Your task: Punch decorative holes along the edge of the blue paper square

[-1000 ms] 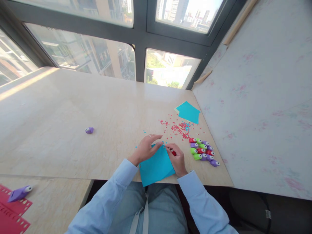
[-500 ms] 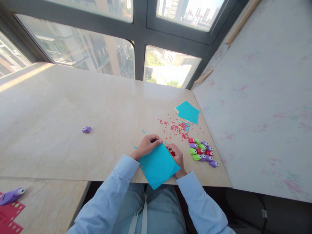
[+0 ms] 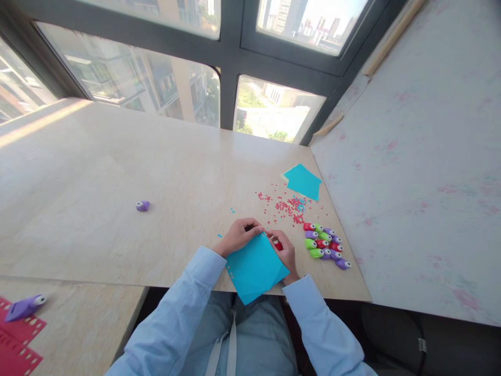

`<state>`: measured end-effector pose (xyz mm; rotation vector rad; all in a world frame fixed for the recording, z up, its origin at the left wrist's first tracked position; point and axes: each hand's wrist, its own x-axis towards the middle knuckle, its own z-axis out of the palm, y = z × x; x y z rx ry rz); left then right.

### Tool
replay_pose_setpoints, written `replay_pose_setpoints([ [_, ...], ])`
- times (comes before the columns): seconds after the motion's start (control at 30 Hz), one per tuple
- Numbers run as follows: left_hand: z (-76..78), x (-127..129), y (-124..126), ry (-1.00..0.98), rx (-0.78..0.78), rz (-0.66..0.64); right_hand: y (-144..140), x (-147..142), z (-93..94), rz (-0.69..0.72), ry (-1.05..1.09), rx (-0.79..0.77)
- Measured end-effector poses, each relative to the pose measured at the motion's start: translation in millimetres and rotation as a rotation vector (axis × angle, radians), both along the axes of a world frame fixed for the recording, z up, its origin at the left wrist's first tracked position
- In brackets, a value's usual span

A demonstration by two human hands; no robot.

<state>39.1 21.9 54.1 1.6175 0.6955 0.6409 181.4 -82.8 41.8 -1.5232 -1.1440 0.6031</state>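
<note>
1. Head view, looking down: a blue sheet (image 3: 256,271) lies at a slant over the near edge of a pale table (image 3: 117,156), in front of the seated person, with small holes along its left edge and near its top corner
2. Left hand (image 3: 240,237) grips the sheet near its top corner, thumb above
3. Right hand (image 3: 286,256) is curled around a red punch (image 3: 277,244) at the sheet's upper right edge, the punch mostly hidden by the fingers
4. Just beyond the hands, tiny red cut-outs (image 3: 289,206) are scattered, with some blue bits (image 3: 300,205) among them and a few more near the left hand
5. Farther back, by the wall (image 3: 422,183), lies blue paper (image 3: 304,183) with a pale edge showing beneath
6. To the right of the right hand, red, green and purple punches (image 3: 322,244) sit in close rows
7. Well to the left, a lone punch (image 3: 143,206), purple, rests on the table
8. At lower left, another purple punch (image 3: 24,308) lies on holed red paper (image 3: 18,350)
9. Behind the table, a dark window frame (image 3: 230,78) looks out on buildings
</note>
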Motion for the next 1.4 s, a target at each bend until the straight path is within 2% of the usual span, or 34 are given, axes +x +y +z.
replay_pose_setpoints([
  [0.5,0.4,1.6,-1.6,0.014,0.024,0.003,0.7,1.3,3.3,0.014,-0.07,-0.016],
  [1.4,-3.2,4.3,-3.7,0.034,0.062,-0.007,0.9,2.4,1.3,0.009,-0.016,-0.047],
])
